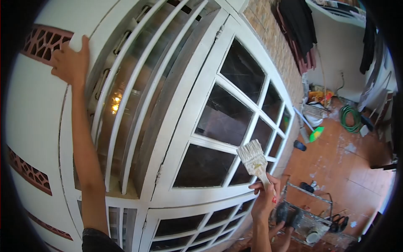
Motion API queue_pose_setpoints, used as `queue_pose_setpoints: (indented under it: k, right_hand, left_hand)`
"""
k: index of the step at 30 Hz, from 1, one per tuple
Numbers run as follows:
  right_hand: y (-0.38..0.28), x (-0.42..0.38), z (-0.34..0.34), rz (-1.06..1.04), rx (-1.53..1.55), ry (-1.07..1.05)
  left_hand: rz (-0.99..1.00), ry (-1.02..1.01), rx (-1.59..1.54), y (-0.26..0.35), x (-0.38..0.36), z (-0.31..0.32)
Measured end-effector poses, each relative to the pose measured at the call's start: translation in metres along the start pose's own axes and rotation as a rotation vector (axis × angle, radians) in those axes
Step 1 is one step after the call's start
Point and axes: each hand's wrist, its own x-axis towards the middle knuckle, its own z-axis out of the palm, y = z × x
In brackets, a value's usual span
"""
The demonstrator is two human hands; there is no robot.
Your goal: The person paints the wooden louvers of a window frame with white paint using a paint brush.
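Observation:
My right hand (pixel 264 195) is closed round the handle of a wide paintbrush (pixel 252 157). The brush is coated in whitish paint and its bristles point up, in front of the white window frame (pixel 191 140). At the upper left, my left hand (pixel 71 63) rests on the wall, its fingers curled at a brown vent grille (pixel 42 42) and its thumb spread apart. Between the hands stand white curved window bars (pixel 119 105) and the white-framed door with dark glass panes (pixel 224 111). The fingertips of my left hand are partly hidden.
My feet (pixel 289 214) are on a paint-spattered stand (pixel 317 220) above the tiled floor (pixel 327 168). A paint pot (pixel 312 237) sits on that stand. Farther off are a green hose (pixel 350 119), a green-tipped broom (pixel 316 134), a slipper (pixel 299 145) and hanging dark clothes (pixel 298 29).

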Motion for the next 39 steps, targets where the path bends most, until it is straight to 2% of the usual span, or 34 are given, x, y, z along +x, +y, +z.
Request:
queue_pose_setpoints:
  k: [5,11,21,28,35,39]
  right_hand:
    - [0.071,-0.007,-0.046,0.136,0.032,0.09]
    - [0.116,-0.017,-0.076,0.182,0.087,0.053]
    - [0.128,-0.011,-0.068,0.237,0.122,0.06]
    - [0.111,0.001,-0.042,0.218,0.141,-0.068]
    - [0.13,0.001,-0.046,0.257,0.18,0.126]
    - [0.139,-0.002,-0.043,0.286,0.196,0.094]
  left_hand:
    - [-0.002,-0.043,0.011,-0.004,0.005,0.002]
    - [-0.012,-0.058,0.033,-0.009,0.009,0.008]
    - [-0.012,-0.076,-0.027,-0.01,0.009,0.004]
    - [-0.005,-0.012,-0.036,-0.011,0.008,0.007]
    - [-0.032,-0.052,-0.055,-0.002,0.007,-0.003]
    - [-0.042,-0.064,-0.071,-0.003,0.007,-0.003]
